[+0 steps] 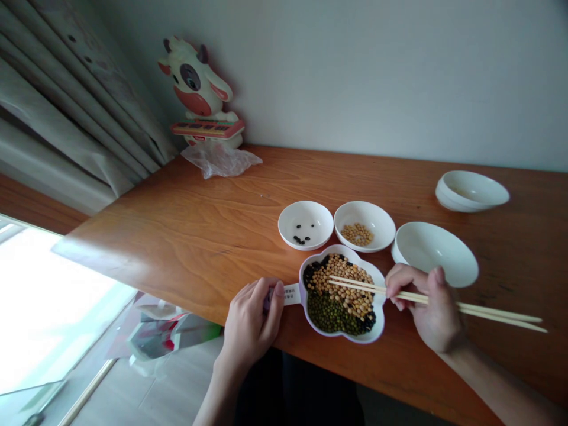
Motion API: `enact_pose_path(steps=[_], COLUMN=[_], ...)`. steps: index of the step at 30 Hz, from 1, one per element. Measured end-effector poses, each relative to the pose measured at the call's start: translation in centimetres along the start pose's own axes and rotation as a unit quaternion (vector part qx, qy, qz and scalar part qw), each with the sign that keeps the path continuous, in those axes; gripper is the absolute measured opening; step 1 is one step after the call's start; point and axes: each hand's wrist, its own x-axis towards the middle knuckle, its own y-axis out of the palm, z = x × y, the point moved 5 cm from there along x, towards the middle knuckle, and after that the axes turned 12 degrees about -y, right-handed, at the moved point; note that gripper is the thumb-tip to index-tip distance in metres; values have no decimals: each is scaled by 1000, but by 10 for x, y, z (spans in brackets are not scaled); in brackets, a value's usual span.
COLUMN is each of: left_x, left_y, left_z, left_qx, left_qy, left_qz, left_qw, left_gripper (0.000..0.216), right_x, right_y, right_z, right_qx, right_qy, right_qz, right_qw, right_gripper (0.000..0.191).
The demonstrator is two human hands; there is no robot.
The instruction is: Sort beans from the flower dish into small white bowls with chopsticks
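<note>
A flower-shaped dish [378, 299] near the table's front edge holds mixed yellow, green and black beans. My left hand [251, 322] is closed on the dish's handle [290, 294] at its left side. My right hand [426, 307] pinches a pair of wooden chopsticks [488, 312], whose tips lie over the yellow beans in the dish. Just behind the dish stand a small white bowl with a few black beans [306, 225] and another with yellow beans [364, 226]. An empty white bowl [435, 253] sits right beside my right hand.
Stacked white bowls [471, 190] stand at the far right. A cow-shaped toy keyboard [202, 94] and a crumpled plastic bag [220, 160] sit at the back left by the curtain [66, 100]. A bag [168, 334] lies on the floor below the wooden table [186, 225].
</note>
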Motion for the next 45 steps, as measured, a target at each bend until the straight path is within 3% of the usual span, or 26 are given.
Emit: enact_pose_path(steps=[7,10,14,18,25,32,38,45], left_x=[1,1,1,1,0,-1,-3,-3], left_y=[2,3,3,3,5,4,3,1], left_z=[1,2,3,3,8,9,13,12], left_qx=[-6,-10,-13,-15,-16,-8,-11,-8], left_qy=[1,4,4,10,2,3,2,2], left_qz=[7,14,12,7,12,1,1,-9], left_qw=[1000,1000,1000,1000,1000,1000,1000,1000], left_gripper=[20,21,23,22,19,20,22,23], right_x=[16,41,81,109,123,123,120,122], right_y=[-1,1,13,28,48,50,54,45], right_z=[20,47,80,89,99,100,100,99], right_qx=[-30,-110,-243,-320,-337,-329,-371,-348], right_qy=[12,16,-31,-65,-99,-90,-44,14], right_qz=[38,106,236,330,306,271,306,347], right_qw=[999,988,940,886,885,900,876,871], right_gripper=[78,68,54,48,56,66,72,74])
